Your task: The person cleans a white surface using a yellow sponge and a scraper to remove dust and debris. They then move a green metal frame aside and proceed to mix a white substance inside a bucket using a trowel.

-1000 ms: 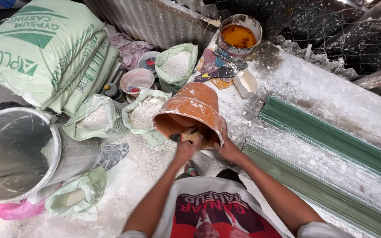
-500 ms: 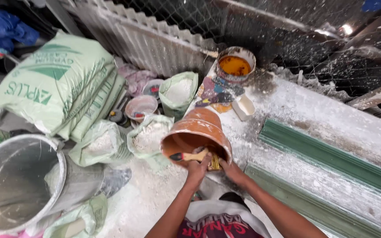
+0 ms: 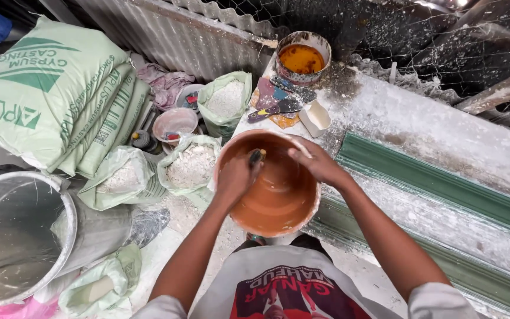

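**Brush inside bowl, both hands at rim**

Dusty plaster bench point(image 3: 444, 127) running right, powder bags crowding left. Sitting dead centre below the chest: orange bowl point(image 3: 270, 183), tipped slightly toward the body. Left hand point(image 3: 235, 175) curling shut around a brush point(image 3: 257, 156), handle pointing up and away, working end hiding behind the fist. Right hand point(image 3: 314, 162) resting on the far right rim, fingers pressed together, gripping nothing separate. Left hand lying nearer the bowl's middle; wet floor waiting just right of the fist. Grey bucket point(image 3: 25, 236) standing well apart, left.

The orange bowl point(image 3: 270, 189), earlier upturned above both hands, now opens upward, left hand point(image 3: 235, 175) inside.
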